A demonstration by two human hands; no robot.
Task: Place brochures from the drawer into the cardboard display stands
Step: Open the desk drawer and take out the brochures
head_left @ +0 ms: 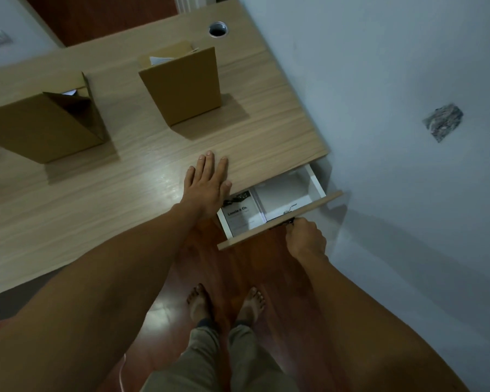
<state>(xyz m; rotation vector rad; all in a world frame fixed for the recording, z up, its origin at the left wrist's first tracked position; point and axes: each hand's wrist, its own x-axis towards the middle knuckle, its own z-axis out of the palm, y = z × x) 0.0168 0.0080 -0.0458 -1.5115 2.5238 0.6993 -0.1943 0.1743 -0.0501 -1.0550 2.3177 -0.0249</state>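
With drawer (290, 190) part open: brochures (242, 215) just right of left hand (207, 188), flat and empty on table (125, 182); right hand (304, 236) closed on drawer front; left nearer.

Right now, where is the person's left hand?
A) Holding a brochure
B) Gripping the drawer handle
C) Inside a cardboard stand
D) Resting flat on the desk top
D: the left hand lies palm-down with fingers spread on the desk, while the right hand is at the handle of the open drawer.
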